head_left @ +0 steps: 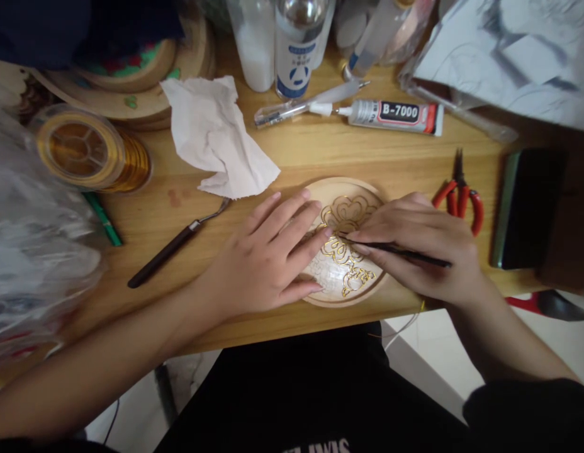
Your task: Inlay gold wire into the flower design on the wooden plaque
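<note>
A round wooden plate (332, 189) lies near the table's front edge, with a flower outline of gold wire (345, 251) on its face. My left hand (266, 258) rests palm down over the plate's left side, fingers stretched and apart, index fingertip beside the wire. Between the pinched fingers of my right hand (415, 242) are slim black tweezers (405, 253), slanting down to the left. Their tips meet the middle of the flower pattern, close to my left index finger. Whether they grip a piece of wire is too small to tell.
A hooked tool (164, 253), crumpled tissue (221, 141) and a spool of gold wire (89, 151) lie leftward. Behind are a glue tube (393, 116), a pen (308, 104) and a bottle (299, 50). Red-handled pliers (459, 198) and a phone (528, 207) lie rightward.
</note>
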Demonstrator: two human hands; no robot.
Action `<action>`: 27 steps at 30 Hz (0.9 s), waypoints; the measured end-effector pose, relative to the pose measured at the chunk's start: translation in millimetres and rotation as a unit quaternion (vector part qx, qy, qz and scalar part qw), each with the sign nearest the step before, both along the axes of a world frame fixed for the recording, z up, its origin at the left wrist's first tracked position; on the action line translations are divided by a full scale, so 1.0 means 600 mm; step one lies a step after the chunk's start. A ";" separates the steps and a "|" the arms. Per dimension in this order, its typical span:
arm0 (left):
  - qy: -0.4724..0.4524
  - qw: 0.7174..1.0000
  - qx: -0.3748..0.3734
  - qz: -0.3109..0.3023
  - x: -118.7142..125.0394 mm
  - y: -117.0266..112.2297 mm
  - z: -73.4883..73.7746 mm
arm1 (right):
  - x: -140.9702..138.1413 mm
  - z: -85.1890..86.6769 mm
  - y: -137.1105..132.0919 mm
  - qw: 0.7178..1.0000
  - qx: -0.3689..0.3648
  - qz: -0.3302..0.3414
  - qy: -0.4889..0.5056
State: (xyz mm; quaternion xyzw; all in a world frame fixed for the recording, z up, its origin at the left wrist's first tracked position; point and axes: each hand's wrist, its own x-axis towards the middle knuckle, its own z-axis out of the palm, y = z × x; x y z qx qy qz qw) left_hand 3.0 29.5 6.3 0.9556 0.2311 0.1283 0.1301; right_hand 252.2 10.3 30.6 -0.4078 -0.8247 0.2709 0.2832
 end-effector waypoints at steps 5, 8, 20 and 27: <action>0.004 1.000 0.007 0.002 -0.001 0.000 0.002 | 0.001 -0.001 0.002 1.000 0.005 0.003 -0.004; 0.004 1.000 0.007 0.001 0.000 0.001 0.002 | 0.002 -0.002 0.004 1.000 0.002 0.004 0.002; 0.045 0.999 0.012 -0.018 -0.004 0.000 0.006 | -0.010 -0.006 -0.016 0.985 -0.067 -0.125 0.100; 0.064 0.998 0.009 -0.013 -0.008 -0.004 0.006 | 0.021 -0.015 -0.041 0.945 0.032 -0.321 0.055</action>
